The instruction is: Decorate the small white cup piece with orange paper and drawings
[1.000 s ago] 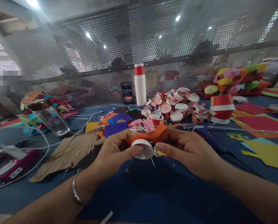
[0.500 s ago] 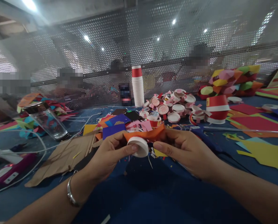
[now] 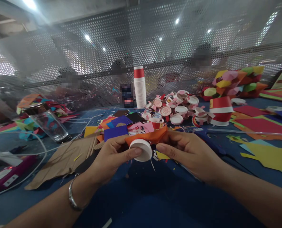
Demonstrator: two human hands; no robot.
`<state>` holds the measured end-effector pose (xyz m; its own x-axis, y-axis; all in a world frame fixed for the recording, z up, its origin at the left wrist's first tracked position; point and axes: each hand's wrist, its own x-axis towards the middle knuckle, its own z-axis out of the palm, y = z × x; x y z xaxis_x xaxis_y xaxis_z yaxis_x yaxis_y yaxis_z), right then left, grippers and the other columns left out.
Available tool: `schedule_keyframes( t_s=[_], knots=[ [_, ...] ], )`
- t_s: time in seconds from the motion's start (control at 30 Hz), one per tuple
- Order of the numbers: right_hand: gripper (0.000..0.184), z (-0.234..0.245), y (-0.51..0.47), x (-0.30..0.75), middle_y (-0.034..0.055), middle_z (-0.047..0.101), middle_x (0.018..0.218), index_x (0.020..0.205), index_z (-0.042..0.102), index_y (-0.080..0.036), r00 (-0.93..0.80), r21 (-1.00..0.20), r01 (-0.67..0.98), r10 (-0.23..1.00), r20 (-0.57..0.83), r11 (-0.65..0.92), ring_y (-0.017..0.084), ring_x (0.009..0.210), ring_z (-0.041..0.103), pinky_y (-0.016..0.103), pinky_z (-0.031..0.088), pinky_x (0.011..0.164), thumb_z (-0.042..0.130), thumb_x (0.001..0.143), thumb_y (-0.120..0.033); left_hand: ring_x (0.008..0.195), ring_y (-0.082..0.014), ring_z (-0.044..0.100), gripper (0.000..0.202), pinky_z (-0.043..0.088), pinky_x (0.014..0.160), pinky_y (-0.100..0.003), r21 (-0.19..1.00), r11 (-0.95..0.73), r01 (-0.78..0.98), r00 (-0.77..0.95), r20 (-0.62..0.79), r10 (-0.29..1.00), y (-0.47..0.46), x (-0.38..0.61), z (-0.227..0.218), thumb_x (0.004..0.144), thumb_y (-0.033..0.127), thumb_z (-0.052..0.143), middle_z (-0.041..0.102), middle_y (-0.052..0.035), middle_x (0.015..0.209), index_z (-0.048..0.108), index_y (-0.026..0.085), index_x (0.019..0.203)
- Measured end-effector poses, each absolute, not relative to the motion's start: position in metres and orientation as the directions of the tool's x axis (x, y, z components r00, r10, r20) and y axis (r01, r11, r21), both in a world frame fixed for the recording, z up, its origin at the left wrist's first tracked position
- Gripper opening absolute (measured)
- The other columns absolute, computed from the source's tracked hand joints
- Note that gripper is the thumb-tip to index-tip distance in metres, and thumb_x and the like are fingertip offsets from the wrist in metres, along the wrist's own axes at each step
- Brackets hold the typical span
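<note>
My left hand (image 3: pixel 114 155) pinches a round white paper cup bottom (image 3: pixel 141 150), its thumb lying over the near face. Against the far side of this piece is a strip of orange paper (image 3: pixel 150 136), which stretches across to my right hand (image 3: pixel 187 150). My right fingers are closed around the strip's right end, and the thumb rests just below it. Both hands hover above the blue tabletop. The fingertips behind the paper are hidden.
A tall stack of paper cups (image 3: pixel 140 88) stands beyond my hands. Right of it lies a pile of cut cup bottoms (image 3: pixel 176 109). Cardboard (image 3: pixel 67 161), a glass bottle (image 3: pixel 49 123) and a purple power strip (image 3: pixel 13 174) lie left; yellow paper (image 3: pixel 271 156) lies right.
The white cup bottom has tipped slightly and shifted a little to the right. Both hands keep nearly the same place and hold.
</note>
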<state>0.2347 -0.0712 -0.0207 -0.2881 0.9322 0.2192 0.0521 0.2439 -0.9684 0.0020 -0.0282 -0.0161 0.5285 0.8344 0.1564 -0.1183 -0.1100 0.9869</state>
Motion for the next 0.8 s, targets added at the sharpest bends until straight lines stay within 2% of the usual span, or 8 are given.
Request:
schedule_keyframes(
  t_s=[0.13,0.27,0.37,0.5,0.67,0.8],
  knots=[
    [0.028,-0.020,-0.074,0.234,0.0000,0.059,0.075,0.084,0.065,-0.022,-0.263,-0.961,0.079,0.936,0.235,0.264,0.014,0.066,0.050,0.030,0.041,0.061,0.069,0.093,-0.048,0.082,-0.0089,0.071,0.014,0.054,0.075,-0.016,0.986,-0.098,-0.132,0.519,0.153,0.841,-0.030,0.001,-0.016,0.085,0.025,0.085,0.082,0.0012,0.094,0.084,0.026,0.099],
    [0.038,-0.019,-0.074,0.234,-0.0047,0.048,0.064,0.075,0.061,-0.020,-0.218,-0.956,0.113,0.946,0.241,0.270,0.010,0.056,0.037,0.027,0.031,0.052,0.071,0.091,-0.053,0.077,-0.0081,0.070,0.012,0.054,0.071,-0.015,0.988,-0.101,-0.121,0.505,0.148,0.850,-0.030,0.001,-0.015,0.085,0.027,0.085,0.081,0.0016,0.091,0.083,0.025,0.097],
    [0.041,-0.020,-0.072,0.234,-0.0027,0.054,0.070,0.078,0.063,-0.019,-0.222,-0.963,0.101,0.949,0.223,0.249,0.011,0.061,0.044,0.027,0.034,0.056,0.072,0.089,-0.057,0.077,-0.0097,0.070,0.013,0.054,0.071,-0.017,0.989,-0.103,-0.109,0.488,0.144,0.861,-0.030,0.001,-0.015,0.084,0.029,0.086,0.081,-0.0001,0.090,0.083,0.023,0.095],
    [0.037,-0.020,-0.070,0.236,-0.0008,0.062,0.077,0.086,0.064,-0.019,-0.263,-0.976,0.068,0.948,0.181,0.205,0.012,0.067,0.053,0.026,0.039,0.061,0.075,0.088,-0.054,0.080,-0.0118,0.070,0.021,0.056,0.074,-0.019,0.988,-0.100,-0.119,0.421,0.141,0.896,-0.029,0.001,-0.014,0.079,0.033,0.090,0.081,-0.0014,0.091,0.083,0.022,0.095],
    [0.038,-0.017,-0.071,0.238,-0.0049,0.053,0.069,0.085,0.064,-0.018,-0.250,-0.979,0.060,0.953,0.172,0.192,0.007,0.058,0.042,0.023,0.030,0.052,0.075,0.090,-0.054,0.082,-0.0121,0.069,0.023,0.055,0.078,-0.019,0.976,-0.147,-0.158,0.289,0.188,0.939,-0.022,0.002,-0.014,0.074,0.035,0.092,0.080,-0.0003,0.089,0.082,0.022,0.090],
    [0.042,-0.017,-0.071,0.239,-0.0053,0.051,0.067,0.081,0.062,-0.018,-0.199,-0.978,0.056,0.962,0.185,0.199,0.007,0.058,0.039,0.023,0.028,0.050,0.074,0.089,-0.057,0.083,-0.0132,0.070,0.024,0.055,0.078,-0.022,0.971,-0.229,-0.071,0.263,0.240,0.935,-0.016,-0.002,-0.015,0.079,0.038,0.089,0.079,-0.0001,0.090,0.080,0.023,0.096]
  ],
)
